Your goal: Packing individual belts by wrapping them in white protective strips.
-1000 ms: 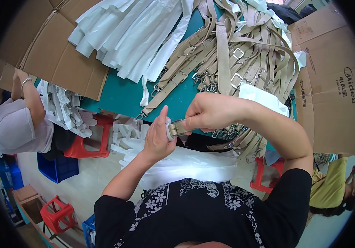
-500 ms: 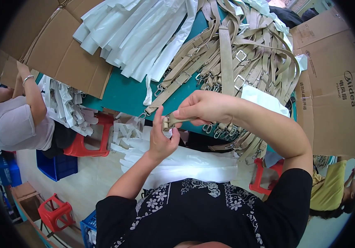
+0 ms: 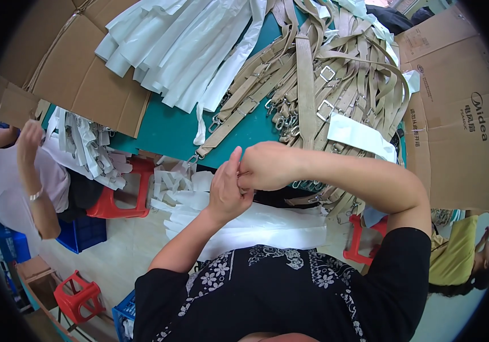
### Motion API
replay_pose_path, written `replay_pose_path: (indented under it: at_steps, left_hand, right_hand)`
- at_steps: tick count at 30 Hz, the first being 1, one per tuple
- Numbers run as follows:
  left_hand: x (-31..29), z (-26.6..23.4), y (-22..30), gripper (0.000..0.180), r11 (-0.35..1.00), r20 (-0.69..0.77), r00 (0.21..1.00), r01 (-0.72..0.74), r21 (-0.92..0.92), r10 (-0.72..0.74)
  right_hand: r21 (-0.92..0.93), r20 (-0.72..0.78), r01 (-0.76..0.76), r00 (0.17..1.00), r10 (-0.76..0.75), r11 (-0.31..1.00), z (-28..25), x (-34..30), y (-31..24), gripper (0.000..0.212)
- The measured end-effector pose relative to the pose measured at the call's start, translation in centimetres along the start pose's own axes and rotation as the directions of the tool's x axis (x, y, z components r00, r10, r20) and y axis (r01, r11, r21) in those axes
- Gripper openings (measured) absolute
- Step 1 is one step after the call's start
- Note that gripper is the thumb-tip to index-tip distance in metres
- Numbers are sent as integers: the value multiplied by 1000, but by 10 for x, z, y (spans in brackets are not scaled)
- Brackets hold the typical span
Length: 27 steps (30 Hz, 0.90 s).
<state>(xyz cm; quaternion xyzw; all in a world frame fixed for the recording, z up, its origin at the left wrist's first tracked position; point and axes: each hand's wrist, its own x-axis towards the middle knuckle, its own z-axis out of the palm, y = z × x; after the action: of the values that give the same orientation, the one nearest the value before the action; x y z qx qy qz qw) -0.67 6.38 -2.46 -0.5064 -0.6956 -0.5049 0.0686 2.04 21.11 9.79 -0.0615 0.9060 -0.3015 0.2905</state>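
Observation:
My left hand [image 3: 228,192] and right hand [image 3: 270,165] meet in front of my chest, at the near edge of the table. Between them they grip a beige strap, which the fingers now hide almost wholly. My right hand is closed with its back upward; the left has its thumb bent in and a finger pointing up. Just beyond the hands, another beige strap [image 3: 221,132] with a metal clip at its end lies on the green table [image 3: 167,128]. A large heap of beige straps [image 3: 352,80] with buckles and clips spreads to the right.
White plastic sleeves [image 3: 179,51] lie at the far left of the table. Cardboard boxes stand left [image 3: 96,62] and right [image 3: 449,114]. More white wrapping [image 3: 256,228] lies across my lap. Red stools [image 3: 78,296] are on the floor; one co-worker [image 3: 28,171] sits left, another [image 3: 455,251] right.
My right hand has turned over and moved in against the left, covering the strap's buckle end that showed before. The co-worker at left has swung an arm nearer.

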Motion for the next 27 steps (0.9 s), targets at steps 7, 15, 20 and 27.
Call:
replay_pose_path:
  at_steps: [7,15,20,27]
  left_hand:
    - [-9,-22,-12,82,980,-71,979,195,37,-192]
    - [6,-30,5,83,995,-101,995,35,89,-26]
    - [-15,-89,-20,81,947,-68,967,254,195,-246]
    - [1,-74,-3,84,964,-53,979,202,175,-195]
  right_hand:
    - [113,120,-45,992,32,993,-26,-24,18,31]
    - [-153,-93,70,992,-84,986,2,7,-5,40]
    - [-303,18,152,988,-153,941,-22,-5,60,38]
    - [-833,-339,-84,858,-385,547,4,4,-35,22]
